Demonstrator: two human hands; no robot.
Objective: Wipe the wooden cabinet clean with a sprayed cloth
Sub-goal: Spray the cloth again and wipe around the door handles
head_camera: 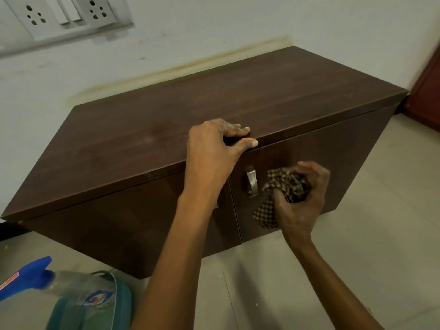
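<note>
Grip status: the right hand (302, 201) is curled around a bunched checked cloth (285, 184) and presses it against the right door (345, 151) of the wooden cabinet (166, 129), just beside the metal handle (252, 183). Bunching gives a thick pad under the palm. A loose tail of fabric hangs below the fist.

The left hand (214, 148) clamps the front edge of the cabinet top near the middle, with fingers laid on the top surface and thumb along the edge face. This hold probably braces the body and steadies the unit against the wiping pressure.

The cabinet stands on a tiled floor (381, 210) with its back to a white wall. Both doors are closed, so its contents cannot be seen. The step in hand appears to be the door front. Whether the top is already wiped cannot be judged.

At lower left, a spray bottle (47, 279) with a blue trigger head lies tilted across a teal container (119, 306). Whether this is a bag or a basket cannot be told, and nothing else inside it is visible. It sits within reach for wetting the cloth again.

A socket plate (62, 15) is mounted on the wall above.
</note>
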